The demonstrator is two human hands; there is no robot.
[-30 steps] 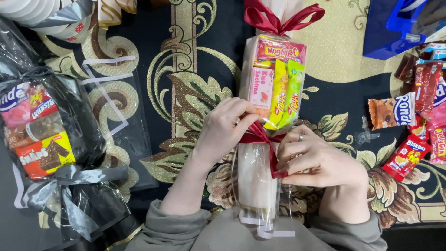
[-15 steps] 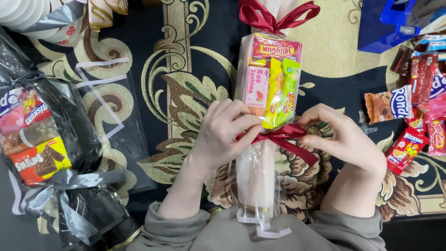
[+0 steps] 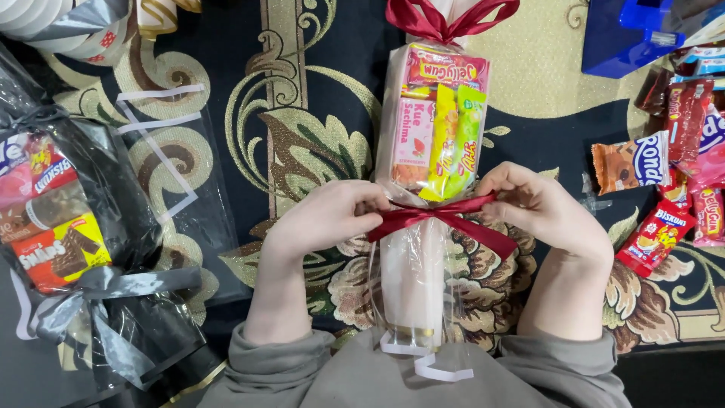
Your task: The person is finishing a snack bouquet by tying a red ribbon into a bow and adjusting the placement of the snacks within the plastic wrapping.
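Fingers of our left hand (image 3: 325,219) pinch together on one end of a dark red ribbon (image 3: 442,219), and the fingers of our right hand (image 3: 540,211) are clamped on its other end, so the band runs taut between them. We have it wrapped around the middle of a clear cellophane bag (image 3: 419,279) that lies lengthwise in front of us on a patterned carpet (image 3: 302,113) of dark blue, gold and green. Above the ribbon the bag holds snack packets (image 3: 438,128) in pink, yellow and green; below it sits a pale cylindrical shape we cannot identify. One ribbon tail slants down to the right, just under our right hand. At the bag's far end a second red bow (image 3: 445,19) closes the top.

To our left lies a finished bundle in dark wrap (image 3: 75,227) with chocolate snacks inside and a grey ribbon (image 3: 98,302) tied around it. Beside it, empty clear bags (image 3: 166,151) lie flat. To our right, loose snack packets (image 3: 664,166) in red and orange are scattered near a blue box (image 3: 619,38). Our grey sleeves (image 3: 302,370) show at the bottom edge.
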